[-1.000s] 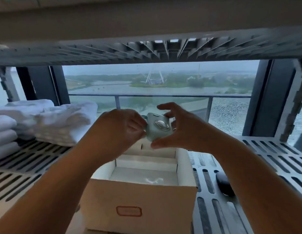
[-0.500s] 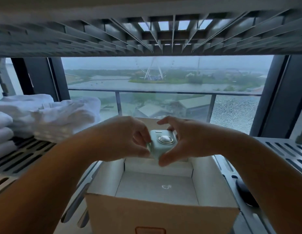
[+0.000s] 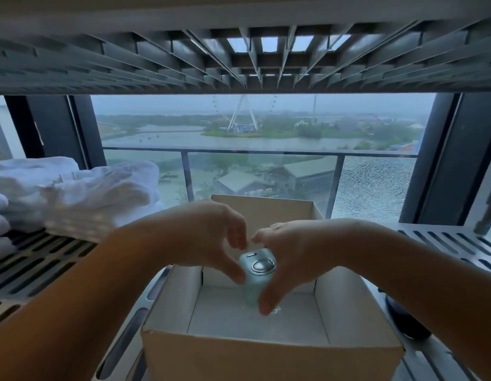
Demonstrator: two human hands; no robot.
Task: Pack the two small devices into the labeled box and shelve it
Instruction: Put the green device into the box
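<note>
Both forearms extended forward; left hand (image 3: 208,237) and right hand (image 3: 291,259) cupped together, fingers (image 3: 267,301) pinching downward.

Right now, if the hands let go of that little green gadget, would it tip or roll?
The pale green device looks stiff and light, since fingertips alone hold it. It stands tall and narrow, so it would probably tip over. Its flat sides suggest it won't roll far inside the cardboard box.

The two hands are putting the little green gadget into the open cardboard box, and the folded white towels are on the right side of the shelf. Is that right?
Nearly. The head view shows the left hand and right hand lowering the little green gadget into the open cardboard box, but the folded white towels are on the left side of the shelf, not the right.
</note>
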